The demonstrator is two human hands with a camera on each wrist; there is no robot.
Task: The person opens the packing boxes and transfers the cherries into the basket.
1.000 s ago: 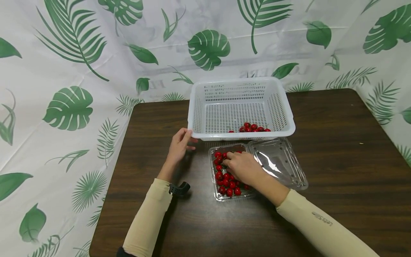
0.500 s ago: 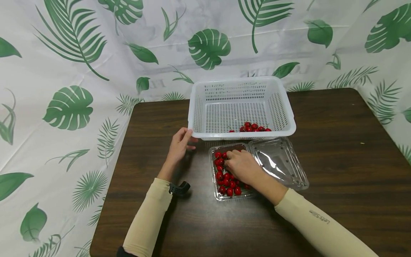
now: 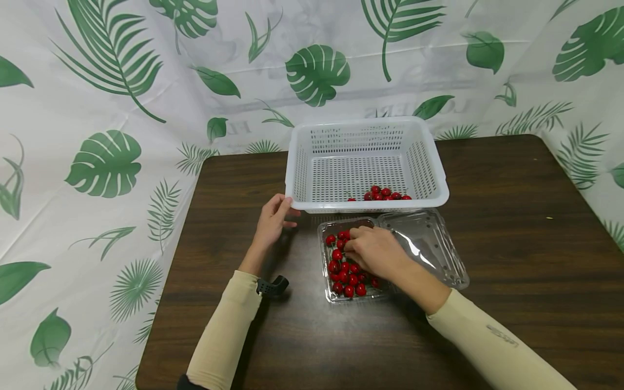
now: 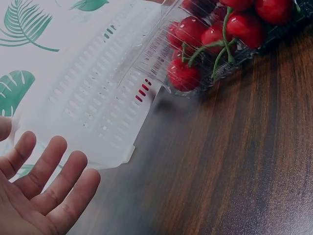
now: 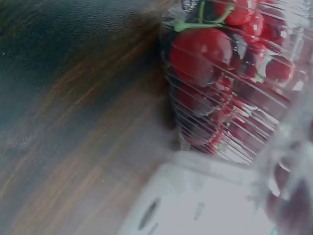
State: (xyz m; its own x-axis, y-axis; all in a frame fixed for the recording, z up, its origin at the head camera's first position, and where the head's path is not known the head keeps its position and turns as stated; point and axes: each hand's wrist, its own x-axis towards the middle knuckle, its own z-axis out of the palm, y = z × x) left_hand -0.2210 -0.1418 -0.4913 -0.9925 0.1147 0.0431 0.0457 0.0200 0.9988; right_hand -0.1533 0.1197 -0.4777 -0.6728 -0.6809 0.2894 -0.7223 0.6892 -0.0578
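Observation:
My left hand (image 3: 271,219) is at the near left corner of a white plastic basket (image 3: 366,206), its thumb against the rim. In the left wrist view its fingers (image 4: 61,178) are loosely extended and spread beside the basket's wall. My right hand (image 3: 376,250) reaches down into a clear plastic clamshell box (image 3: 323,279) in front of the basket, its fingers bent among red cherries (image 3: 348,279) with green stems. I cannot tell whether it holds a cherry, as its fingertips are partly hidden. Another group of cherries (image 3: 385,193) lies at the basket's near side.
The box's transparent lid (image 3: 424,246) lies folded open to the right, under the right forearm. Everything stands on a dark wooden table (image 3: 526,227). Behind it hangs a white sheet (image 3: 253,119) with green leaf prints. A black band (image 3: 273,286) is on the left wrist.
My right hand has shifted slightly to the right inside the box, and cherries near its fingers lie differently. My left hand and the basket have stayed in place.

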